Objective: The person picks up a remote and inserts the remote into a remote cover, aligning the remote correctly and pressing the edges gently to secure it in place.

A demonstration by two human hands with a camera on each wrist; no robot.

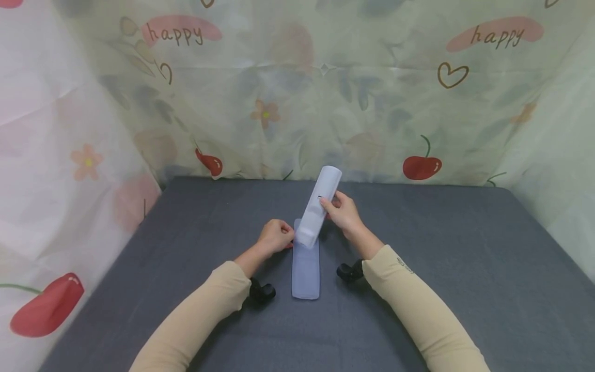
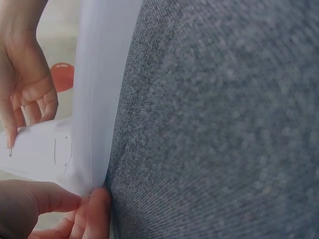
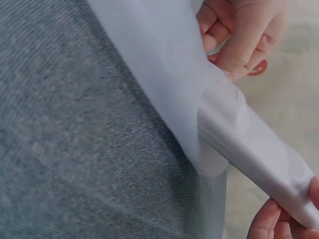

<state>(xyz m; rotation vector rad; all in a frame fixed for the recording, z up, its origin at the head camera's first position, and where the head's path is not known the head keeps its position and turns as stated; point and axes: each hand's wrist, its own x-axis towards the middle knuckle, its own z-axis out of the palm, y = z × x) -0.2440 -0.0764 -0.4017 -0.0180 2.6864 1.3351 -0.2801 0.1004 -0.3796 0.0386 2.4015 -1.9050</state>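
Observation:
A long white case-like piece point(image 1: 329, 179) with a rounded top slants over a flat, pale-blue, translucent strip point(image 1: 306, 276) on the table. My right hand point(image 1: 344, 211) holds the white piece midway along, thumb on its face near a small dark slot. Its lower end overlaps the upper part of the strip. At the strip's left edge, my left hand point(image 1: 276, 236) pinches thumb against fingers; in the left wrist view the left fingertips point(image 2: 99, 206) are on the edge of the pale strip point(image 2: 97, 99). Whether the two pieces touch, I cannot tell.
Dark grey cloth covers the table point(image 1: 441, 248). A printed curtain point(image 1: 316, 119) hangs behind and along both sides. Black wrist cameras sit under the left cuff point(image 1: 262, 293) and right cuff point(image 1: 349, 272), near the strip.

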